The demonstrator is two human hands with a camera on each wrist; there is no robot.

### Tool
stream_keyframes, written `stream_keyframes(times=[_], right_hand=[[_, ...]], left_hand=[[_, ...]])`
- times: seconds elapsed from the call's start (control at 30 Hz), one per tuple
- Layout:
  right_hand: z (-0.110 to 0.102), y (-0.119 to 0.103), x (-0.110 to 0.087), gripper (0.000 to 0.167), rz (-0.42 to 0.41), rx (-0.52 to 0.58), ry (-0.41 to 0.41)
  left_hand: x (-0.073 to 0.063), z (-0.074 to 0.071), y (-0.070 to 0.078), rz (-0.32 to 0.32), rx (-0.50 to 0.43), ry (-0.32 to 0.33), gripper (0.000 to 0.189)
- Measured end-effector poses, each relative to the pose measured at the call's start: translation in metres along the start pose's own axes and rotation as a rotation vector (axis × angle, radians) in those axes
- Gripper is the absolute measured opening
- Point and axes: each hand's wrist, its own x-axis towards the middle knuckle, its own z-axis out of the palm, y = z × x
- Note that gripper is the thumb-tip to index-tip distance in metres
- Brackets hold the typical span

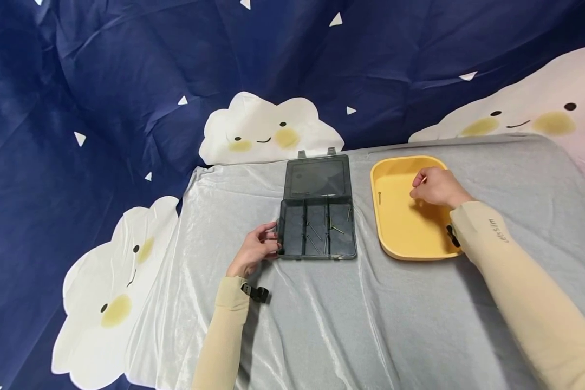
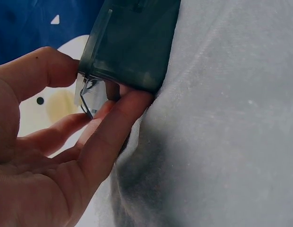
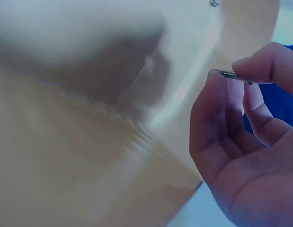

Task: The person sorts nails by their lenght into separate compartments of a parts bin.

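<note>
My left hand [image 1: 257, 249] holds the left edge of a dark translucent compartment box [image 1: 292, 227]. In the left wrist view, the thumb is at the rim and the fingers [image 2: 120, 118] lie along the side. The box's hinged lid [image 1: 318, 177] is laid back, away from me. Several thin screws [image 1: 314, 232] lie in its middle and right compartments; the left one shows none. Over the yellow tray [image 1: 409, 253], my right hand [image 1: 437, 187] pinches a small metal screw [image 3: 234, 75] between thumb and fingertips. Another screw [image 1: 379, 198] is inside the tray by its left wall.
Grey velvety cloth [image 1: 322, 314] with folds covers the table. A dark blue curtain [image 1: 141, 65] with white clouds hangs behind and to the left. The yellow tray stands to the right of the box, with a strip of cloth between them.
</note>
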Motion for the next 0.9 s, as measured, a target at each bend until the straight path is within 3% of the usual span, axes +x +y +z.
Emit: stream_keyframes(times=[0.33,0.67,0.9], right_hand=[[-0.010,-0.006,-0.011,0.022,0.001,0.129,0.040],[-0.018,-0.012,-0.021,0.030,0.045,0.378,0.059],[-0.021,-0.014,-0.026,0.031,0.041,0.459,0.117]], left_hand=[[0.000,0.000,-0.001,0.005,-0.011,0.002,0.066],[-0.001,0.001,-0.001,0.001,-0.009,-0.008,0.065],[0.001,0.000,-0.003,0.010,-0.012,-0.003,0.066]])
